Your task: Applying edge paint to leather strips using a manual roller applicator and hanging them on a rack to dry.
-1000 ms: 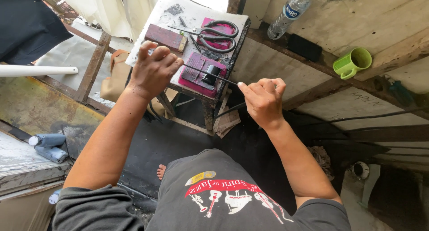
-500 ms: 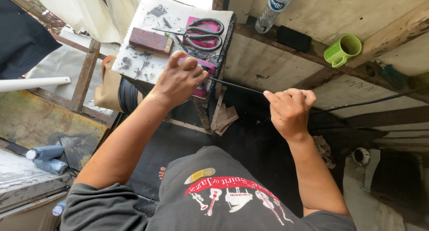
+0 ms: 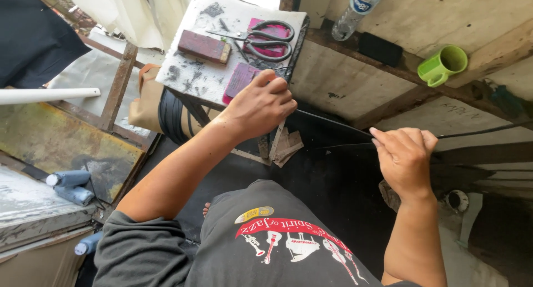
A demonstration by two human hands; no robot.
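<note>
A thin black strip runs taut between the two hands, slanting from the near edge of the small white work board down toward the right. The left hand rests at that near edge of the board, fingers curled together and closed over the strip's upper end; the strip comes out from under the knuckles, so whether it is pinched by the fingertips cannot be told. The right hand, well away from the board to the right, has its fingers bent and pressed together around the strip, which passes through the grip and goes on past it as a dark line toward the right edge. On the board itself lie a pair of black-handled scissors near its far edge, a reddish-brown block to their left, and a pink pad just beside the left hand. Beyond the board, on a wooden ledge, stand a clear plastic bottle and a green mug.
</note>
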